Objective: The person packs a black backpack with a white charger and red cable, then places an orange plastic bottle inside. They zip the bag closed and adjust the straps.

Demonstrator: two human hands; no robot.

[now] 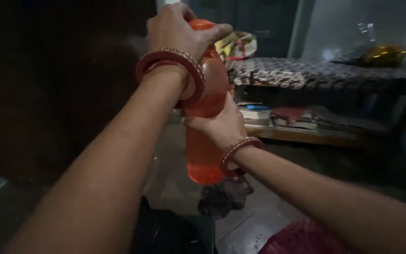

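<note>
A dim room with a low wooden shelf (pixel 306 134) of books under a patterned cloth lies behind the hands. A tall translucent orange plastic bottle (pixel 205 155) is held upright in mid-air; what it contains cannot be told. The left hand (pixel 177 30) is curled over its orange cap (pixel 200 23), fingers clamped on top. The right hand (pixel 219 124) wraps the bottle's middle, below the left fingers.
</note>
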